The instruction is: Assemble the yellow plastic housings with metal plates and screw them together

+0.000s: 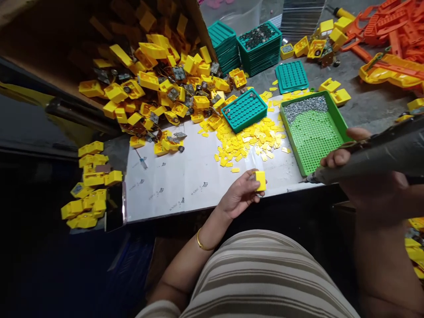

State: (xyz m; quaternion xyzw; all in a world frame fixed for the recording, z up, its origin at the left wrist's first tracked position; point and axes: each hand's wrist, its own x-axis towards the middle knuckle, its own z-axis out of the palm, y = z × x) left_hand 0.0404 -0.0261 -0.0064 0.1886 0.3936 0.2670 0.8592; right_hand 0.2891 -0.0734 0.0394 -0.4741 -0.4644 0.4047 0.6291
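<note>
My left hand (239, 194) is closed round a small yellow plastic case (260, 180), just above the front edge of the white sheet. On the right, my right hand (344, 150) grips a dark, thick electric screwdriver (367, 157), partly hiding the fingers. Its thin tip points left, beside the near corner of a green tray (298, 152) with small silver screws (308, 107) heaped at the far end. Between my hands and the back lie many flat yellow plastic pieces (245, 141). A teal stud-patterned tray (245, 110) rests on them, with a few small round parts on top.
A cardboard box (39, 57) on its side spills yellow cases (149, 81) at the left. More cases (94, 176) and a phone (114, 206) lie on the left edge. Teal tray stacks (260, 53) and orange plastic parts (394, 31) are behind. A small screwdriver (142, 161) lies on the white sheet (172, 176).
</note>
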